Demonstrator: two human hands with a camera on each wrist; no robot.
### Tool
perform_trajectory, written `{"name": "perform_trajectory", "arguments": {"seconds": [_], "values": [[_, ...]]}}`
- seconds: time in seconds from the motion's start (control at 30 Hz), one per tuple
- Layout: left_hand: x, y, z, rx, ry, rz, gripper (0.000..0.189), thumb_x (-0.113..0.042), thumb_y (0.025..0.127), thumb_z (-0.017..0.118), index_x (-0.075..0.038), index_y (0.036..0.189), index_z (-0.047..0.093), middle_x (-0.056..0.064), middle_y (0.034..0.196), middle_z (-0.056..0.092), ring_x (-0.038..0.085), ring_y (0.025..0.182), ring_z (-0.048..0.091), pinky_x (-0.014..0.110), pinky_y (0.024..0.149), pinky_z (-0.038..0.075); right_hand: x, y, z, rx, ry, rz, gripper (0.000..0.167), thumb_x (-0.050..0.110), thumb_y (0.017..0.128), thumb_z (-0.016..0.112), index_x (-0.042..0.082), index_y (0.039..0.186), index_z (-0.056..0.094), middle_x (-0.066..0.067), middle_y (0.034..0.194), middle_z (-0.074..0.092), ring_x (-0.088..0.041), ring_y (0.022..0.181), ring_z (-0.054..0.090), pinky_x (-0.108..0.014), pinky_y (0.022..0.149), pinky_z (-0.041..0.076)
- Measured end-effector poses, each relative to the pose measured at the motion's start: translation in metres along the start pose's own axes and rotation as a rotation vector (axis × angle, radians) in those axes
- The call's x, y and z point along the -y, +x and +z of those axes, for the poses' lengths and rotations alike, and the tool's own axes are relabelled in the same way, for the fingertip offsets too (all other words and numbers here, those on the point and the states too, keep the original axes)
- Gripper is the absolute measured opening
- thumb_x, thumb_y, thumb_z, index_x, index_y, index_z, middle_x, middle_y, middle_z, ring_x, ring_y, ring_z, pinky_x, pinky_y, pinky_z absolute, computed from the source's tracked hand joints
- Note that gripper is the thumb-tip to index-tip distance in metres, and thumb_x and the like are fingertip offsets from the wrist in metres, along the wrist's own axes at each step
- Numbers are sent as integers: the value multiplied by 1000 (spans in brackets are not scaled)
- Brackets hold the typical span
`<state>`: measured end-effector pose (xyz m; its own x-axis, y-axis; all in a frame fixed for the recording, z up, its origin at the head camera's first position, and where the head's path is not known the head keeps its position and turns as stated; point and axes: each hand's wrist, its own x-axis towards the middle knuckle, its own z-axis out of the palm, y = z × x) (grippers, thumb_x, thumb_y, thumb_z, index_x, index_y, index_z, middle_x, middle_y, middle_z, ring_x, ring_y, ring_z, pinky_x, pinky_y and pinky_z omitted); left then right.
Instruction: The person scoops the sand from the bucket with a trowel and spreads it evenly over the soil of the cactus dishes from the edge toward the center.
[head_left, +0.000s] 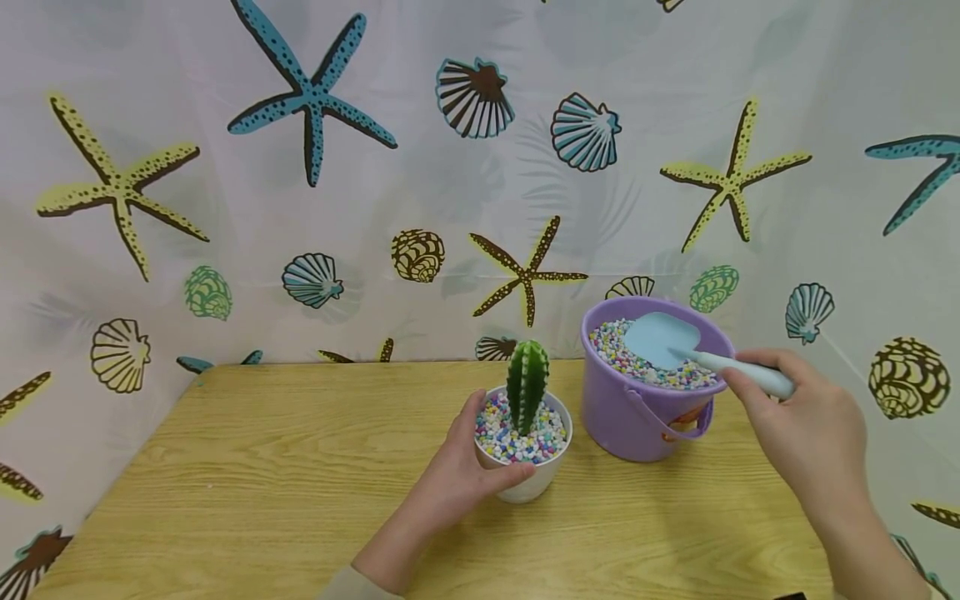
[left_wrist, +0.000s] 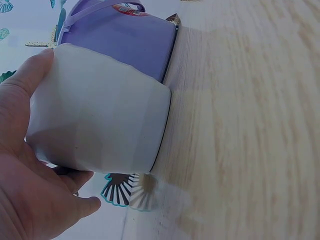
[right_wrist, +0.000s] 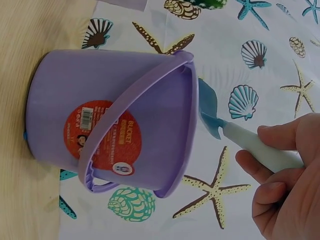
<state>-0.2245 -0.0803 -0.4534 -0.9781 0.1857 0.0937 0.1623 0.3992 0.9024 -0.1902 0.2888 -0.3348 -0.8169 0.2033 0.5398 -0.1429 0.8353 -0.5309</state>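
Note:
My left hand (head_left: 470, 471) grips a white pot (head_left: 528, 486), thumb in front and fingers round its far left side. The pot stands on the table, filled with multicoloured pebbles (head_left: 498, 433), and a green cactus (head_left: 527, 385) rises upright from them. In my right hand (head_left: 813, 425) is the pale handle of a light blue toy shovel (right_wrist: 260, 147), held between thumb and fingers. The shovel's blade (head_left: 660, 337) lies over the pebbles inside a purple bucket (head_left: 626, 421), right of the pot. In the right wrist view, the bucket's rim hides part of the blade.
The wooden table (head_left: 300, 467) stretches left and in front of the pot. Behind it hangs a white curtain (head_left: 420, 192) printed with starfish and shells. The bucket's handle (right_wrist: 135, 107) hangs down its near side, across a red label (right_wrist: 120, 145).

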Motion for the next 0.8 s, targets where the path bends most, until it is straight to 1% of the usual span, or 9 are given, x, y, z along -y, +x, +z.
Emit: {"name": "perform_trajectory", "arguments": {"seconds": [0.2, 0.3, 0.5, 0.8], "values": [[0, 0, 0, -3, -2, -2, 126, -50, 85, 97, -18, 177, 17, 19, 176, 30, 45, 159, 35, 68, 125, 31, -12, 4, 3, 39, -6, 44, 38, 44, 106, 75, 13, 127, 79, -15, 101, 79, -21, 61, 55, -35, 51, 40], [-1, 0, 0, -4, 4, -8, 126, -51, 84, 97, -19, 177, 18, 18, 177, 30, 44, 159, 35, 67, 126, 30, -17, 6, 5, 51, -18, 59, 40, 46, 107, 74, 12, 128, 79, -15, 101, 79, -22, 61, 54, -36, 52, 39], [0, 0, 0, -1, 13, -8, 128, -52, 83, 97, -18, 177, 17, 18, 177, 30, 43, 159, 34, 67, 126, 30, -24, 9, 11, 66, -51, 59, 42, 45, 108, 72, 10, 129, 77, -17, 102, 79, -24, 59, 53, -38, 52, 38], [1, 2, 1, 2, 7, -9, 128, -52, 83, 97, -19, 177, 17, 18, 176, 30, 43, 159, 35, 67, 126, 30, -34, 18, 17, 111, -81, 32, 43, 47, 108, 70, 10, 129, 76, -19, 106, 78, -26, 66, 56, -38, 56, 39]]}}
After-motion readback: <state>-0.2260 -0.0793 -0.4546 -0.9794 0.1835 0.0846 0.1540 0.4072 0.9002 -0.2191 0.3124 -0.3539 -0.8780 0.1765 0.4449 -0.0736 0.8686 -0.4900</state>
